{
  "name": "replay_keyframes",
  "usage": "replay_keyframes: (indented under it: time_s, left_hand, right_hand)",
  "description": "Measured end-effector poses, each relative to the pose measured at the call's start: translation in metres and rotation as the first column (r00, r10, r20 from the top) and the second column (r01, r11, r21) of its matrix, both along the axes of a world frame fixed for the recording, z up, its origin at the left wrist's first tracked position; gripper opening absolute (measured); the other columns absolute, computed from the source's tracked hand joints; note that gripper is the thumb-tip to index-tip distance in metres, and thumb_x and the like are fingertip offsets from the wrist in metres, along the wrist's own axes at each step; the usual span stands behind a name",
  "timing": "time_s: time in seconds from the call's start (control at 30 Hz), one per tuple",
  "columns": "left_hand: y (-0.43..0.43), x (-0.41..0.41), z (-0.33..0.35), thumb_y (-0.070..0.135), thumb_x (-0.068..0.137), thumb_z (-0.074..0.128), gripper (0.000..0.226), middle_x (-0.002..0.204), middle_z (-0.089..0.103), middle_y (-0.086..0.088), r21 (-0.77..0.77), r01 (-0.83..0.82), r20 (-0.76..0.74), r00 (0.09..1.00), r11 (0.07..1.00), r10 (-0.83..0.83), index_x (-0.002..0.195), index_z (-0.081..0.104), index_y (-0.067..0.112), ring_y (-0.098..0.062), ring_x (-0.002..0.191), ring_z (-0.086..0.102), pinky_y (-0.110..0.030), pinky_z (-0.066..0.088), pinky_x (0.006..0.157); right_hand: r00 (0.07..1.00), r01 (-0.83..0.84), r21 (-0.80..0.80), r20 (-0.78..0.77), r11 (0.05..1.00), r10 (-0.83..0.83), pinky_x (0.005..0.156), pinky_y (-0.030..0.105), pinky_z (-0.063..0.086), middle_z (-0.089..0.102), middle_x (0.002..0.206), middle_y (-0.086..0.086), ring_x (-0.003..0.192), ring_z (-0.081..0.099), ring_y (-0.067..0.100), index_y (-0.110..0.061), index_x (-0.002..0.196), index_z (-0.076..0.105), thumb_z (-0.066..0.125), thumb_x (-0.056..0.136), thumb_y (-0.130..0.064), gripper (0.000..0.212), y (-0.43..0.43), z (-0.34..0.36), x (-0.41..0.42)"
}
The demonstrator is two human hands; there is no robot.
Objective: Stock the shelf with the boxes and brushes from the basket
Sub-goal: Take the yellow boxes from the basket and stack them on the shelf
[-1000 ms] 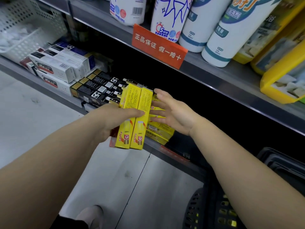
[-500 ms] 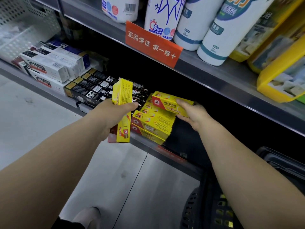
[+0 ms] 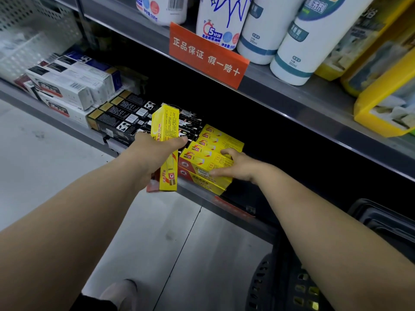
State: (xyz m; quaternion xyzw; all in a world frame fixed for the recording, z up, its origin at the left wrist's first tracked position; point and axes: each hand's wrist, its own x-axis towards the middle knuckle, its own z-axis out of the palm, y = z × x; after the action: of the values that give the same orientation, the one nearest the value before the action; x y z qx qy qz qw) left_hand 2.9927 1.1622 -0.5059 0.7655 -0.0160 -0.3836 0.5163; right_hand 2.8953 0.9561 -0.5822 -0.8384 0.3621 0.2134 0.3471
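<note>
My left hand (image 3: 155, 153) grips a long yellow box (image 3: 165, 131) held upright in front of the lower shelf (image 3: 197, 194). To its right, a stack of yellow boxes (image 3: 208, 158) lies flat on that shelf. My right hand (image 3: 235, 163) rests on the right end of the stack's top box, thumb on its front face and fingers over its top. The black basket (image 3: 278, 277) stands on the floor at the bottom right, partly hidden by my right arm.
Black boxes (image 3: 125, 117) and white boxes (image 3: 67, 86) fill the shelf to the left. An orange sign (image 3: 206, 56) hangs on the upper shelf edge below white bottles (image 3: 301, 41). Yellow packs (image 3: 381, 97) sit at the right. A white mesh bin (image 3: 27, 30) is far left.
My right hand took one yellow box from my left hand and laid it flat on the stack. My left hand now holds a single box.
</note>
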Motion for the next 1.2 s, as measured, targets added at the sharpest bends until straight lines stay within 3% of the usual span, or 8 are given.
replay_keyframes:
  time_s: [0.13, 0.3, 0.57, 0.67, 0.73, 0.87, 1.0, 1.2]
  left_hand:
    - [-0.002, -0.001, -0.002, 0.051, 0.071, 0.073, 0.088, 0.123, 0.055, -0.016, 0.011, -0.013, 0.008, 1.0, 1.0, 0.013, 0.136, 0.034, 0.007, -0.036, 0.112, 0.054, -0.056, 0.045, 0.095]
    - [-0.003, -0.004, -0.001, 0.049, 0.074, 0.072, 0.071, 0.104, 0.059, -0.005, -0.007, 0.045, -0.041, 0.998, 0.999, -0.045, 0.126, 0.042, 0.011, -0.03, 0.102, 0.058, -0.051, 0.048, 0.092]
    - [-0.005, -0.005, -0.005, 0.047, 0.069, 0.076, 0.066, 0.117, 0.063, -0.013, 0.028, 0.178, 0.007, 0.984, 0.984, -0.178, 0.121, 0.058, 0.012, -0.03, 0.108, 0.059, -0.048, 0.048, 0.095]
    - [-0.007, -0.007, -0.008, 0.049, 0.07, 0.074, 0.054, 0.093, 0.073, -0.007, 0.025, 0.259, 0.044, 0.965, 0.965, -0.26, 0.11, 0.063, 0.015, -0.02, 0.085, 0.069, -0.034, 0.058, 0.075]
    - [-0.007, -0.006, -0.003, 0.057, 0.074, 0.065, 0.05, 0.081, 0.072, -0.002, 0.051, 0.276, 0.121, 0.952, 0.96, -0.281, 0.106, 0.06, 0.02, -0.011, 0.065, 0.07, -0.021, 0.053, 0.053]
    - [-0.005, 0.007, -0.001, 0.06, 0.084, 0.052, 0.062, 0.126, 0.058, -0.006, 0.106, 0.13, 0.329, 0.931, 0.986, -0.158, 0.131, 0.05, 0.019, -0.019, 0.103, 0.053, -0.029, 0.036, 0.082]
    - [-0.005, 0.003, -0.006, 0.041, 0.088, 0.057, 0.046, 0.112, 0.06, -0.001, 0.177, 0.278, 0.332, 0.886, 0.944, -0.324, 0.128, 0.053, 0.018, -0.015, 0.089, 0.054, -0.026, 0.036, 0.077]
    - [-0.007, -0.005, -0.011, 0.032, 0.089, 0.059, 0.036, 0.111, 0.063, -0.001, 0.221, 0.386, 0.326, 0.836, 0.895, -0.441, 0.121, 0.057, 0.016, -0.022, 0.095, 0.062, -0.029, 0.046, 0.071]
  right_hand:
    - [0.994, -0.113, -0.077, -0.016, 0.991, 0.112, 0.104, 0.036, 0.038, 0.022, 0.153, 0.007, 0.135, 0.032, 0.029, -0.031, 0.147, 0.017, 0.078, 0.073, -0.034, 0.095, 0.006, 0.0, 0.002]
    - [0.993, -0.115, -0.092, 0.014, 0.989, 0.116, 0.105, 0.034, 0.038, 0.026, 0.153, 0.007, 0.135, 0.035, 0.026, -0.024, 0.148, 0.018, 0.075, 0.075, -0.039, 0.093, 0.005, 0.007, 0.002]
    - [0.771, -0.342, -0.046, 0.557, 0.939, 0.308, 0.108, 0.028, 0.026, 0.018, 0.152, 0.003, 0.138, 0.019, 0.011, -0.041, 0.146, 0.015, 0.083, 0.067, -0.02, 0.106, 0.044, 0.07, 0.012]
    - [0.705, -0.423, -0.231, 0.524, 0.876, 0.479, 0.109, 0.031, 0.023, 0.018, 0.152, -0.001, 0.141, 0.016, 0.019, -0.046, 0.125, 0.045, 0.083, 0.067, -0.024, 0.073, 0.053, 0.077, 0.017]
    - [0.706, -0.448, -0.298, 0.461, 0.843, 0.538, 0.1, 0.029, 0.03, 0.044, 0.135, -0.005, 0.126, 0.036, 0.017, -0.035, 0.104, 0.059, 0.083, 0.065, -0.031, 0.046, 0.047, 0.08, 0.017]
    - [0.875, -0.135, -0.15, 0.447, 0.979, 0.189, 0.066, 0.027, 0.045, 0.059, 0.083, -0.012, 0.076, 0.057, 0.009, -0.026, 0.094, 0.057, 0.074, 0.074, -0.042, 0.031, 0.01, 0.075, 0.001]
    - [0.965, 0.092, -0.395, 0.263, 0.914, 0.017, 0.075, 0.027, 0.04, 0.06, 0.114, 0.01, 0.102, 0.057, 0.028, -0.011, 0.125, 0.047, 0.054, 0.091, -0.042, 0.047, -0.026, 0.05, -0.007]
    - [0.989, 0.077, -0.366, 0.148, 0.927, -0.023, 0.091, 0.037, 0.039, 0.043, 0.131, 0.017, 0.122, 0.038, 0.034, -0.023, 0.136, 0.038, 0.05, 0.094, -0.035, 0.045, -0.015, 0.01, 0.011]
